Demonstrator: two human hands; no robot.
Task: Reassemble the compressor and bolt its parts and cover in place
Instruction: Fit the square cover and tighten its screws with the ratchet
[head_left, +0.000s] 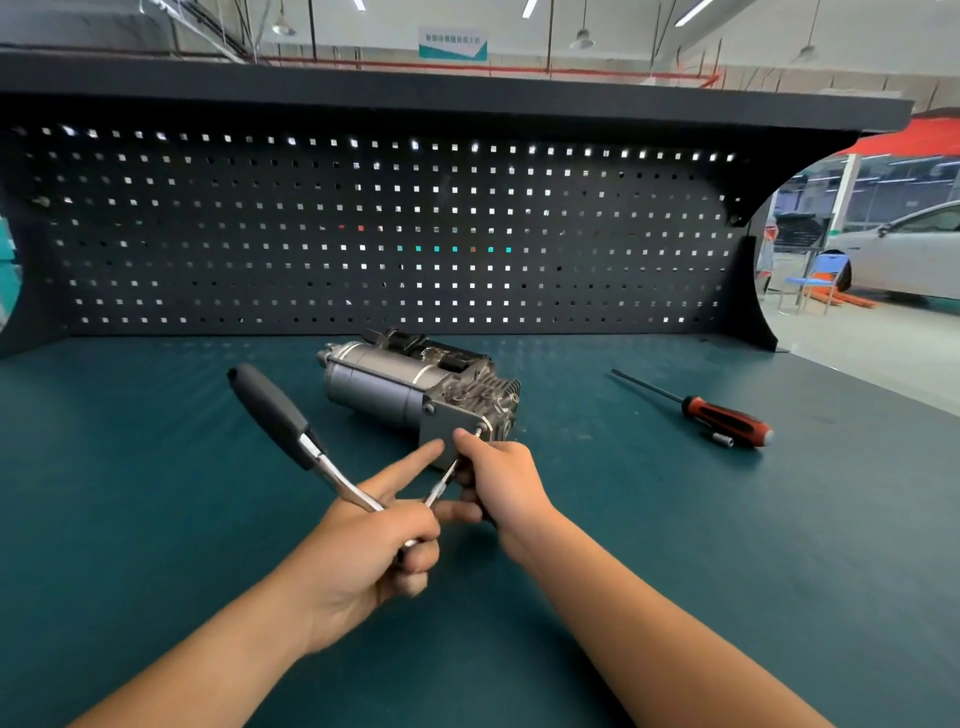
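The person is bolting the flat cover (441, 423) onto the end of the compressor (384, 382). The compressor is lying on its side in the middle of the green bench (156, 519), just in front of the black board with holes (363, 234). It is looking grey and shiny, with a round body like a can, little fins at one end and black parts on top. The cover is facing the person, and a small bolt (478, 431) is sitting in its top right corner.

The left grip (374, 545) is curling tight round the wrench (275, 415), whose fat black handle is sticking up to the left, and one finger is pointing out toward the cover. The right grip (501, 480) is holding the thin metal bar (441, 483) that is running from the wrench up to the bolt.

Next, I think the wrench is going to need swinging round to make the bolt tight, with the bar sitting straight so it is not slipping off. The bottom corners are hiding behind the hands.

A red and black screwdriver (727, 418) is lying well apart on the right, with a small silver socket (723, 439) just beside it
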